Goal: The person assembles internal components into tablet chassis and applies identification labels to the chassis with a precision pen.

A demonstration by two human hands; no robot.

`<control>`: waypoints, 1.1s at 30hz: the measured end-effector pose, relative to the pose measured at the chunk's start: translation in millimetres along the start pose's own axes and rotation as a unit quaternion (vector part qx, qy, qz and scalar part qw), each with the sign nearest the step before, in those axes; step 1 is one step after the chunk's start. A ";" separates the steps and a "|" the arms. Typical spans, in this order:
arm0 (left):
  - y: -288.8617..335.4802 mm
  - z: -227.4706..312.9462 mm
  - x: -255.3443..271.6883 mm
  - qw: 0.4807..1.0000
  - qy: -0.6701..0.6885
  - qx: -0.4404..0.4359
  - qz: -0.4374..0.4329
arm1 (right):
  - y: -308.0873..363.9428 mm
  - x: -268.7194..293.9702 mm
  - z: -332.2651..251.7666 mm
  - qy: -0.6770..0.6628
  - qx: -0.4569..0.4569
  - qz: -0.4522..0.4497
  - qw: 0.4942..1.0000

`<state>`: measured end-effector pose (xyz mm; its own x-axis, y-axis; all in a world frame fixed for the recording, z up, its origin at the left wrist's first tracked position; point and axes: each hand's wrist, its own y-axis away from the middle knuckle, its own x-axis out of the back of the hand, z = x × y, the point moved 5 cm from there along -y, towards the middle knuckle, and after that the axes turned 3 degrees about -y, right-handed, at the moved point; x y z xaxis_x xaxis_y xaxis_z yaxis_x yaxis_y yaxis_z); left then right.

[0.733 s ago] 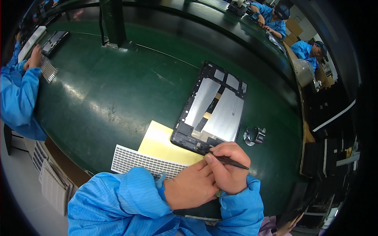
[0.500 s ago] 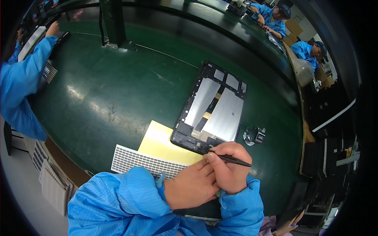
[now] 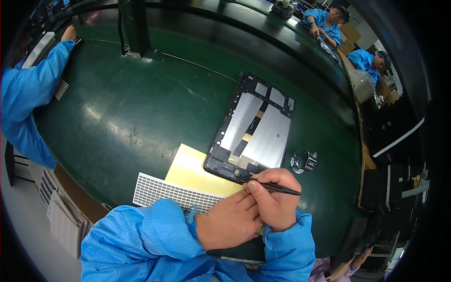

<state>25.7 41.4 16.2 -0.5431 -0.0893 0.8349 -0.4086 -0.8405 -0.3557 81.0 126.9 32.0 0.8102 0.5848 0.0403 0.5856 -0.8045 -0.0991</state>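
My right hand (image 3: 278,199) is closed around black tweezers (image 3: 277,188), whose tip reaches the near edge of an opened tablet body (image 3: 265,136). The tablet shows silver plates, a black frame and a dark ribbon strip with tan ends. My left hand (image 3: 230,221) lies flat with its fingers stretched toward the right hand and touching it; some fingertips are hidden. Under the tablet's near corner is a yellow sheet (image 3: 188,164). A white sheet of small grey rectangular stickers (image 3: 159,190) overlaps the yellow sheet and runs under my left wrist.
A shiny metal tally counter (image 3: 307,161) stands right of the tablet on the green tabletop (image 3: 127,127). A green post (image 3: 135,28) rises at the back. A co-worker's blue sleeve (image 3: 28,94) reaches in at the left. Black stacked trays (image 3: 387,188) stand beyond the right edge.
The tweezers and my right fingers have shifted very slightly at the tablet's near edge. At the left, the co-worker's arm has moved. My left hand stays where it was.
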 end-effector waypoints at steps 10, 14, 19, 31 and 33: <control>0.0 -1.0 -0.1 1.000 0.008 0.002 0.000 | 0.5 -2.0 -2.7 0.025 0.022 0.000 0.999; -0.3 -1.9 -1.1 1.000 0.020 0.018 -0.012 | -1.1 -4.4 -9.8 0.151 0.124 -0.046 0.980; 0.6 -1.3 0.1 1.000 0.023 0.011 0.008 | -0.2 -6.9 -10.9 0.108 0.095 -0.027 0.989; 0.2 0.9 -0.4 1.000 -0.005 0.000 0.007 | 1.1 1.9 -7.9 0.061 0.073 -0.013 0.995; -2.2 1.3 2.1 1.000 -0.016 -0.005 0.015 | 6.3 15.7 -5.9 -0.029 0.038 0.038 0.998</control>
<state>26.5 42.4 19.2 -0.5309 -0.1320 0.8371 -0.4005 -0.8315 -0.3851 97.5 130.3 37.9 0.8476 0.5300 -0.0272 0.5180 -0.8374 -0.1747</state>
